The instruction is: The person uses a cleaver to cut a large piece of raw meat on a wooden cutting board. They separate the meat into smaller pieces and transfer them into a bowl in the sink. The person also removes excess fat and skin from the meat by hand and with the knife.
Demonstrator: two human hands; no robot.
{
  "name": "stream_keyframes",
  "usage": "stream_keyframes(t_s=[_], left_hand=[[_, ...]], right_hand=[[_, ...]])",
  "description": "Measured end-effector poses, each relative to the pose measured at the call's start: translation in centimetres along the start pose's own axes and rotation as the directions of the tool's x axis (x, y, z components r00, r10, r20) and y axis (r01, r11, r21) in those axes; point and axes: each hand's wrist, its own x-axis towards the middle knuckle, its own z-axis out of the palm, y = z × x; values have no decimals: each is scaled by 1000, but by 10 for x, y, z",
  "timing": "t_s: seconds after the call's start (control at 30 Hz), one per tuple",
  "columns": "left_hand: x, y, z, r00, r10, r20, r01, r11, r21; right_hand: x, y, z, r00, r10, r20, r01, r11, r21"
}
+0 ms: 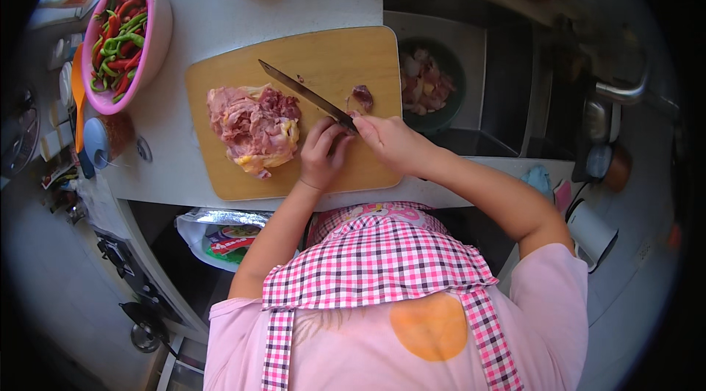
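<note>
My right hand (391,142) is wrapped round the handle of a kitchen knife (303,92), its long dark blade slanting up to the left over a wooden cutting board (323,49). Close beside the handle end of the blade, my left hand (323,154) is closed with curled fingers low over the board. Whatever lies under those fingertips is mostly hidden. To the left of the blade rests a large heap of raw meat (250,126) with yellow fat, seemingly poultry. A small dark red meat piece (362,97) lies just right of the blade.
A dark round bowl of cut meat (425,122) stands in the sink (474,30) at the right. On the left are a pink-rimmed basin (163,38) of red and green peppers, an orange spatula (78,93) and a lidded jar (118,135). An open drawer or bin sits below the counter.
</note>
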Motion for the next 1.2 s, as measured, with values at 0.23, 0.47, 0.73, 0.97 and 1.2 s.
stream_keyframes(t_s=[0.23, 0.47, 0.73, 0.97, 1.2], left_hand=[[-5, -3, 0, 999, -45, 30, 45, 999, 3], [-4, -7, 5, 990, -88, -113, 95, 994, 61], [1, 8, 0, 988, -157, -7, 157, 986, 48], [47, 55, 10, 920, -260, 293, 57, 829, 556], [48, 31, 65, 959, -85, 271, -54, 882, 467]], right_hand=[[-22, 14, -7, 999, 8, 31, -8, 1000, 25], [-27, 30, 3, 999, 35, 16, -35, 999, -8], [-37, 25, 8, 973, -32, -227, 56, 993, 99], [-105, 17, -46, 927, 287, -242, -40, 718, 695], [-147, 57, -54, 863, 310, -400, 80, 697, 712]])
